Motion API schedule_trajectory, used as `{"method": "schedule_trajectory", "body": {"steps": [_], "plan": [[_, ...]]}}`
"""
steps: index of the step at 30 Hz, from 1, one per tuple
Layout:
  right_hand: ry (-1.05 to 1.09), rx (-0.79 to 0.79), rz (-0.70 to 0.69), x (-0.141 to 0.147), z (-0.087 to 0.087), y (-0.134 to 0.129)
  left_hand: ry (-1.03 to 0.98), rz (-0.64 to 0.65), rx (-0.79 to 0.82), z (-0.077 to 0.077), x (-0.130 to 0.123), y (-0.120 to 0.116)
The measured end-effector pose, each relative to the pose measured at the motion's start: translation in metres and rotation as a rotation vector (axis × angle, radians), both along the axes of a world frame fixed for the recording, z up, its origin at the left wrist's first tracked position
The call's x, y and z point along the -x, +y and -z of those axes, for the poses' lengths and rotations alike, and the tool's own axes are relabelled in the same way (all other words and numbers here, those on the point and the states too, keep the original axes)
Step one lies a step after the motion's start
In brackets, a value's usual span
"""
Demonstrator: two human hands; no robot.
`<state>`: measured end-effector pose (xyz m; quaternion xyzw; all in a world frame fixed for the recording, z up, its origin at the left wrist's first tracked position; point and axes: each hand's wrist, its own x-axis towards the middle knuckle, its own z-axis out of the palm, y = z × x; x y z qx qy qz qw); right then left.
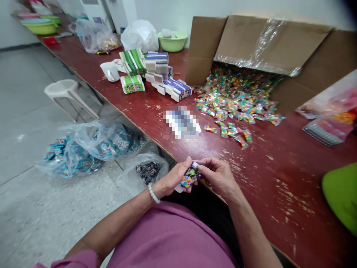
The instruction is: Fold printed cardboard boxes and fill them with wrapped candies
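My left hand (173,178), with a pale bead bracelet at the wrist, is wrapped around a small printed candy box (190,179) at the table's front edge. The box is purple and multicoloured, with white flaps. At its upper end my right hand (219,174) pinches a white flap between thumb and forefinger. Small wrapped candies (231,129) lie loose on the table beyond my right hand. They spill from a large cardboard box (273,44) tipped toward me. Beyond my hands a pixelated white and blue item (182,123) rests on the tabletop.
Stacks of flattened purple cartons (178,89) and green cartons (132,85) stand farther back, beside a white cup (111,71). Below left are an open plastic bag (126,169) with dark packets, blue packet bags (83,149) and a white stool (61,88). A green object (341,197) sits at right.
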<state>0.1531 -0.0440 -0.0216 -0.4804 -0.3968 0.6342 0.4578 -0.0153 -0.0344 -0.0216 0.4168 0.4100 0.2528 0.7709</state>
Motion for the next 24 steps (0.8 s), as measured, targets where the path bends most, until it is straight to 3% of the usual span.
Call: {"method": "schedule_trajectory", "body": {"steps": [5, 8, 12, 16, 18, 21, 24], "plan": [[0.024, -0.019, 0.051, 0.005, -0.007, 0.002, 0.085, 0.026, -0.133, -0.007, 0.006, 0.004], [-0.131, -0.209, 0.05, 0.003, -0.009, -0.001, 0.048, 0.029, -0.161, -0.013, 0.008, 0.005], [-0.291, -0.436, -0.065, -0.001, -0.006, -0.008, 0.023, -0.028, -0.118, -0.016, 0.006, 0.004], [-0.385, -0.567, -0.077, 0.001, 0.001, -0.009, -0.05, -0.161, -0.082, -0.011, -0.001, 0.006], [-0.47, -0.605, -0.127, -0.001, 0.002, 0.003, -0.06, -0.215, -0.051, -0.007, -0.003, 0.009], [-0.632, -0.582, -0.151, -0.014, 0.0, 0.047, -0.075, -0.256, 0.01, -0.003, -0.004, 0.015], [-1.053, -0.428, 0.091, -0.031, 0.001, 0.105, -0.107, -0.289, -0.03, -0.002, -0.002, 0.024]]}}
